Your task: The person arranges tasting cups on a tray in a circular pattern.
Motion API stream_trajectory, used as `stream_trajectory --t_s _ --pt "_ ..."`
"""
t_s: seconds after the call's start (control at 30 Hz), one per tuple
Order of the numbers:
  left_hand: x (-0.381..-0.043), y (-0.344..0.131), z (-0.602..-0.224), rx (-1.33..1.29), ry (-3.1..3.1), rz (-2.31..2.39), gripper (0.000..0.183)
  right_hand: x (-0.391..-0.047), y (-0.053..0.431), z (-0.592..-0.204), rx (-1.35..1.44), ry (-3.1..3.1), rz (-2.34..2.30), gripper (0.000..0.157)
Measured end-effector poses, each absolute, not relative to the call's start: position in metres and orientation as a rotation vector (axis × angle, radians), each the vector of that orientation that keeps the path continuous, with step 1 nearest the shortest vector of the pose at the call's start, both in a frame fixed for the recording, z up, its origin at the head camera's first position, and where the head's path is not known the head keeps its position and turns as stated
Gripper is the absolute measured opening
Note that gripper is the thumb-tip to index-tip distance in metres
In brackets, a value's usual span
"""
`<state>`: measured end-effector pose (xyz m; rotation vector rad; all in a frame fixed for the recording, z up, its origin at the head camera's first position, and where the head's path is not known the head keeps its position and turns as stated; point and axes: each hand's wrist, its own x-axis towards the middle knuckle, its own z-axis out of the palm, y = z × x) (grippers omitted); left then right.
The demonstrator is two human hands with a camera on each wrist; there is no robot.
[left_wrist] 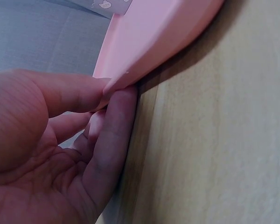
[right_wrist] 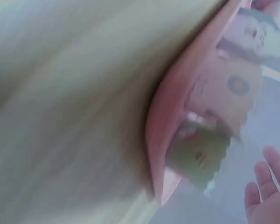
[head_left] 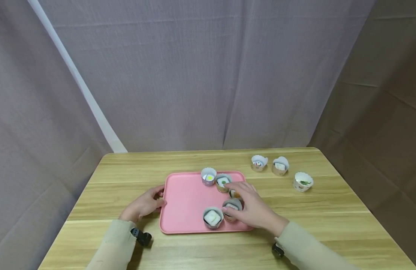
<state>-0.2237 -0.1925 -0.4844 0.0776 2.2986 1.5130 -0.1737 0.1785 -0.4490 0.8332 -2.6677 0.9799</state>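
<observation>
A shallow pink tray [head_left: 186, 206] with rounded corners lies mid-table, toward the near edge of the wooden table [head_left: 181, 251]. The left hand [head_left: 144, 205] pinches the tray's left rim. The right hand [head_left: 250, 206] arches above its right side, thumb and fingers wide apart; whether they touch a cup cannot be told. Five scalloped paper cups stand on the tray: a near cup [head_left: 213, 226] holding a white square, a second cup [head_left: 231, 216] with a white piece, a partly hidden cup [head_left: 232, 194], a cup [head_left: 223, 189] with a green-dotted white square and a yellow-spotted one [head_left: 208, 183]. Three more cups [head_left: 279, 172] stand toward the table's far right corner, the nearest holding something green.
</observation>
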Motion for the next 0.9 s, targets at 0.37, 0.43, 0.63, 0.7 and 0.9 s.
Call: stream_trajectory --t_s 0.37,0.43,0.63,0.7,0.9 --pt "-0.224 -0.192 -0.486 0.066 2.285 1.528 0.061 -0.18 0.217 -0.449 0.705 -2.672 0.947 0.067" --pt "-0.225 -0.192 -0.485 0.065 2.275 1.538 0.061 -0.181 0.224 -0.45 0.664 -2.676 0.935 0.069" --pt "-0.225 -0.192 -0.484 0.072 2.281 1.532 0.06 -0.184 0.246 -0.453 0.562 -2.676 0.911 0.071" --pt "-0.225 -0.192 -0.484 0.072 2.285 1.526 0.06 -0.186 0.254 -0.455 0.532 -2.668 0.902 0.072" --pt "-0.225 -0.191 -0.485 0.056 2.309 1.504 0.06 -0.195 0.279 -0.461 0.486 -2.592 0.843 0.074"
